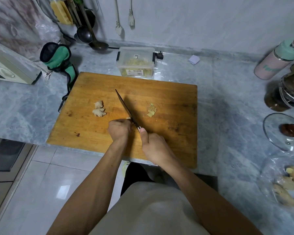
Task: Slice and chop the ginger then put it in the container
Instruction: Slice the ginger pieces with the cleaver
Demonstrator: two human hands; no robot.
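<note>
A wooden cutting board is laid on the marble counter. Behind the board's far edge a clear plastic container is seen, ginger already inside. On the board, a knife is gripped at the handle by the right hand, blade beside the left hand, which is curled over a small ginger piece. Two ginger chunks lie left of the blade, cut slices right of it.

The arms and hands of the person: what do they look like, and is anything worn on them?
Both forearms are bare, with no sleeves reaching them. The left hand and the right hand wear no gloves, and no rings, watch or bracelet are visible. A pale, light-coloured top covers the torso.
</note>
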